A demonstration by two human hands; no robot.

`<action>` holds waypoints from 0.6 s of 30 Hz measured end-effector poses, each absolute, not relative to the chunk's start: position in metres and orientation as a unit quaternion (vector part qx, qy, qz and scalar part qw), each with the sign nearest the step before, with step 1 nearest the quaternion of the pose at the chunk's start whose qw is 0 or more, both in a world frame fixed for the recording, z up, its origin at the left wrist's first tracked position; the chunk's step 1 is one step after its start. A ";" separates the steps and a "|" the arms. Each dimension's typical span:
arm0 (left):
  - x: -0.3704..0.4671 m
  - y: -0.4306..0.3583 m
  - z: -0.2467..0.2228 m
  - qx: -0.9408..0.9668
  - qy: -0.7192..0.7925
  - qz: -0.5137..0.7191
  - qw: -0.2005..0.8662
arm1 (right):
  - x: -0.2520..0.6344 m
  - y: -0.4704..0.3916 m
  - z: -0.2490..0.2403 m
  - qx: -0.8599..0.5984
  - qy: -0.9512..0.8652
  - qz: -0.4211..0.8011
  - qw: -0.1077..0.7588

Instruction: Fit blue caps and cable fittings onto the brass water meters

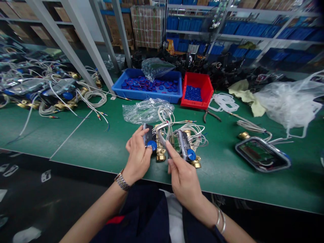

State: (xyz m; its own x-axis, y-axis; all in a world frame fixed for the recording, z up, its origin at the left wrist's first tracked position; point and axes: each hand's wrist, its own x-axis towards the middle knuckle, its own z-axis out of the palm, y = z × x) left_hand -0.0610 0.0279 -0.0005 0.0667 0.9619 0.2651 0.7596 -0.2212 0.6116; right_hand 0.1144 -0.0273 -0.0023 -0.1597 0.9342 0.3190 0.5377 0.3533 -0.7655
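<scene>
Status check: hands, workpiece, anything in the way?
Left hand gripping a meter, thumb by its blue cap. Right hand on a curved grey tool, beside the brass fitting. Second meter and coiled cables crowd close.

Desk (88,148): plain green. Unit (150,133) at the left hand (138,153): black housing, blue cap (152,145), gold-coloured fitting (161,152). Tool (161,135) in the right hand (184,179): silver. Cables (198,135): off-white, some tips red/yellow. Tray (152,96): blue; discs (141,84) inside blue with red. Bin (196,103): red, small parts (193,93) blue. Gaskets (224,101): white. Cloth (243,91): pale yellow.
</scene>
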 end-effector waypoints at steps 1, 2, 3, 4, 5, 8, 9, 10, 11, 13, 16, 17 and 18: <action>-0.062 0.028 0.000 0.715 0.599 0.318 0.167 | 0.115 -0.028 -0.003 -0.509 -0.720 0.232 0.411; -0.062 0.028 0.001 0.719 0.595 0.315 0.175 | 0.115 -0.028 -0.004 -0.513 -0.724 0.215 0.408; -0.063 0.028 0.002 0.721 0.592 0.313 0.180 | 0.115 -0.028 -0.006 -0.519 -0.734 0.202 0.388; -0.063 0.028 0.003 0.722 0.591 0.310 0.182 | 0.116 -0.029 -0.007 -0.527 -0.746 0.197 0.356; -0.063 0.028 0.003 0.721 0.593 0.309 0.181 | 0.116 -0.029 -0.008 -0.531 -0.758 0.198 0.324; -0.062 0.028 0.004 0.716 0.603 0.304 0.179 | 0.118 -0.030 -0.008 -0.527 -0.756 0.215 0.322; -0.062 0.028 0.004 0.716 0.604 0.302 0.179 | 0.119 -0.031 -0.007 -0.522 -0.746 0.217 0.353; -0.062 0.028 0.004 0.716 0.604 0.301 0.179 | 0.119 -0.031 -0.006 -0.516 -0.737 0.214 0.380; -0.061 0.028 0.004 0.716 0.604 0.301 0.179 | 0.119 -0.031 -0.006 -0.514 -0.733 0.212 0.391; -0.061 0.028 0.004 0.714 0.606 0.301 0.178 | 0.119 -0.030 -0.007 -0.515 -0.745 0.221 0.362; -0.061 0.028 0.005 0.714 0.608 0.300 0.177 | 0.118 -0.028 -0.010 -0.518 -0.752 0.248 0.324; -0.061 0.028 0.005 0.714 0.608 0.299 0.177 | 0.118 -0.029 -0.011 -0.518 -0.744 0.248 0.343; -0.061 0.028 0.005 0.714 0.608 0.299 0.176 | 0.117 -0.029 -0.011 -0.516 -0.737 0.245 0.361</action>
State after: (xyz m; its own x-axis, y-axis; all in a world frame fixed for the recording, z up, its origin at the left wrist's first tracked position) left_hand -0.0609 0.0283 0.0051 0.0827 0.9736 0.2128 0.7624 -0.1994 0.6156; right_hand 0.1172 -0.0288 -0.0112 -0.2072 0.9373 0.2803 0.5841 0.3484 -0.7331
